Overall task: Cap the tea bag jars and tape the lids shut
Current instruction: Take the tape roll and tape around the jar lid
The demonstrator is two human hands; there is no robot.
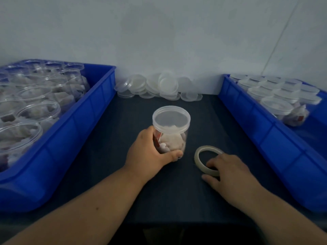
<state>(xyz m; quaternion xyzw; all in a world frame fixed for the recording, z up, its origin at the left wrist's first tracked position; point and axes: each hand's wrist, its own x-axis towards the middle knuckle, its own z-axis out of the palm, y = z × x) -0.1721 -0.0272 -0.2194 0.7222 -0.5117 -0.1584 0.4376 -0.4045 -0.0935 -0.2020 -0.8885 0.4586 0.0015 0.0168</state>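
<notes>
A clear jar of tea bags [174, 140] stands on the dark table mat, with a translucent lid [171, 119] on top. My left hand [150, 151] grips the jar low on its left side, thumb curled round the front. To the right lies a roll of clear tape [207, 157], flat on the mat. My right hand [228, 171] rests on the near edge of the roll, with fingers on its rim and thumb on the mat beside it.
A blue bin [85, 128] on the left holds several open jars of tea bags. A blue bin [256, 121] on the right holds several capped jars. A heap of loose lids [159, 87] lies at the back against the wall.
</notes>
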